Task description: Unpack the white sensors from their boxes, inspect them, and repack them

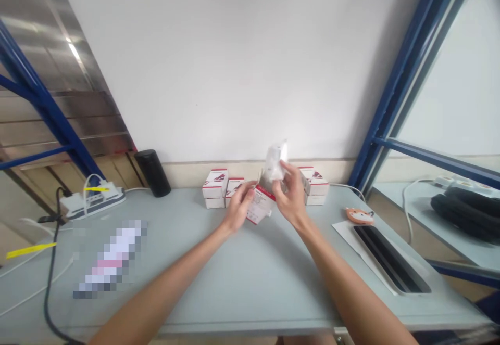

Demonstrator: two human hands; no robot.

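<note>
A: So, left hand (239,207) is gripping the small box (261,204) from the side, fingers closing round it. It's holding it just above the table (242,282), out near the far edge.
B: Why is it sitting tilted?
A: My read: it's keeping the open end facing the right hand (291,196). The side grip is leaving the mouth free.
B: And the right?
A: It's pinching a pouch (275,160) between thumb and fingers, holding it right over the box mouth. Lower end is touching the box or sitting just inside, can't tell which.
B: How's the box looking?
A: White card, red band running along one edge, print too small to read, flap standing open. The pouch is showing clear film with something white inside, glaring in the light.
B: Anything crowding them?
A: No. Matching boxes are sitting stacked against the wall, one stack (216,186) behind the left hand and another stack (315,183) behind the right. They're probably parked there to keep the middle free. A black cylinder (152,172) and power strip (96,199) are lying off left. An orange fox-shaped thing (359,215) and black tray (390,259) are lying off right, well apart.
</note>
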